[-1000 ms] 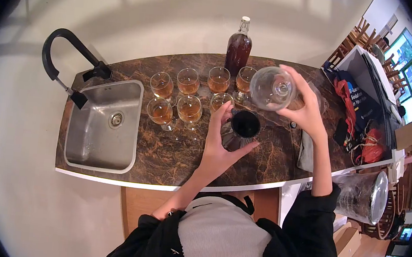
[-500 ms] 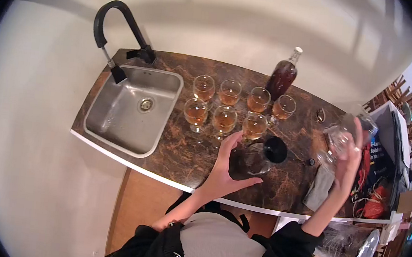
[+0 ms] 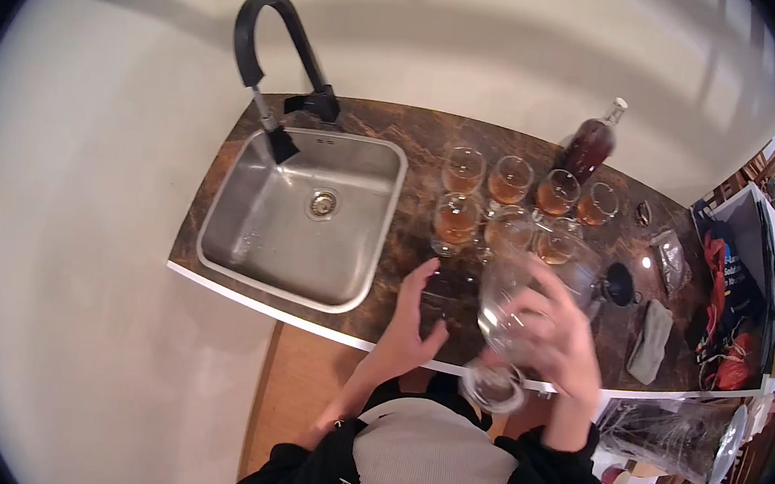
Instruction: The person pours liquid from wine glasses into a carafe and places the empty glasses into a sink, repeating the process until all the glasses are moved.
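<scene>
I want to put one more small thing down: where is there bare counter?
The counter shows bare behind the glasses, from tap to bottle, and between the right hand and grey cloth. It is crowded among the glasses and beneath the right hand.

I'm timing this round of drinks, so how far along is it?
Seven glasses of amber liquid stand on the counter, so those look done. In the right hand is a tilted clear glass, apparently empty; the left hand is open and holds nothing. Setting that glass down and, probably, filling it seem left.
</scene>
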`<state>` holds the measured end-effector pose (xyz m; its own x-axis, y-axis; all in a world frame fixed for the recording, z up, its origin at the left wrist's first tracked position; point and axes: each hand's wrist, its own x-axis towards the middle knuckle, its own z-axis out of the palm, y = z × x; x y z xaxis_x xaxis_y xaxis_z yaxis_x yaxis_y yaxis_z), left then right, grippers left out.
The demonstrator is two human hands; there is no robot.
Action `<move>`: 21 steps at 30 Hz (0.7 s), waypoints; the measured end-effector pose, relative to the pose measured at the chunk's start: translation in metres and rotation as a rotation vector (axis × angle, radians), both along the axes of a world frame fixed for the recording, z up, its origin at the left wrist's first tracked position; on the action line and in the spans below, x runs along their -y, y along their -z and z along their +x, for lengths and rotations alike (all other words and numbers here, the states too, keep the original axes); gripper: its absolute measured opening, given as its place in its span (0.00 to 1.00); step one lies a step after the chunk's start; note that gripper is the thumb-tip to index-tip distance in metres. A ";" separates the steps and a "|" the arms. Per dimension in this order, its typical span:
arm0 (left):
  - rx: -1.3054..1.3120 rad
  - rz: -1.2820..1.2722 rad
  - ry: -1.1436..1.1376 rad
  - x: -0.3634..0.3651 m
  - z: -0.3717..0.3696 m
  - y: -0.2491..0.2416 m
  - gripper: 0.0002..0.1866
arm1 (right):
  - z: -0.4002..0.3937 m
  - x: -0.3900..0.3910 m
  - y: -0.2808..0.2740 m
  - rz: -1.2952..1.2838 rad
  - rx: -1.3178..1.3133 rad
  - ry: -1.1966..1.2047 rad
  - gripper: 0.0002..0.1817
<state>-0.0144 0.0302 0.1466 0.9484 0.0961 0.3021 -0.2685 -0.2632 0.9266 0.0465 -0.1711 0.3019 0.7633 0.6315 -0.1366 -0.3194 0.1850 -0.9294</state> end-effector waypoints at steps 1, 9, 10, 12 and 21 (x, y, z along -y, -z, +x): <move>-0.009 0.042 -0.121 -0.019 -0.010 0.014 0.43 | 0.006 -0.032 0.019 0.023 0.053 -0.021 0.48; -0.275 0.043 -0.503 -0.163 -0.095 0.068 0.31 | 0.086 -0.299 0.229 -0.112 0.393 0.478 0.47; -0.263 0.022 -0.511 -0.172 -0.103 0.070 0.30 | 0.098 -0.321 0.260 -0.161 0.551 0.576 0.49; -0.307 -0.059 -0.544 -0.183 -0.114 0.068 0.29 | 0.111 -0.343 0.283 -0.280 0.489 0.519 0.50; -0.425 -0.143 -0.616 -0.210 -0.143 0.056 0.26 | 0.159 -0.380 0.375 -0.441 0.543 0.556 0.50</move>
